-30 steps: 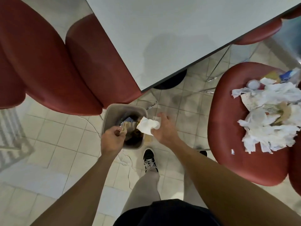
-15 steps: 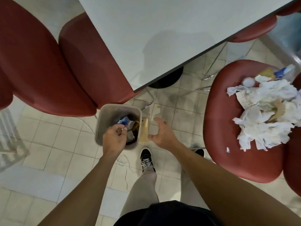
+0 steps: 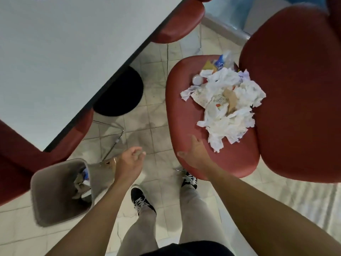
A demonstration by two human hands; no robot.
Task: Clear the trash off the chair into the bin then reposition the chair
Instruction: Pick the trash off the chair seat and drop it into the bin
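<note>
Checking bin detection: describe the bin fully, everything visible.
The bin is a small grey-beige container, plastic by its look, with a rounded-rectangular rim and tapered walls. It stands upright on the tiled floor, lower left, beside the red chair under the table. Crumpled wrappers and paper lie inside. Neither hand touches it; the left forearm crosses its right corner in view.

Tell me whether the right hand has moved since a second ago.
Yes. The right hand has left the bin and now reaches over the red chair's seat, toward the trash pile.
</note>
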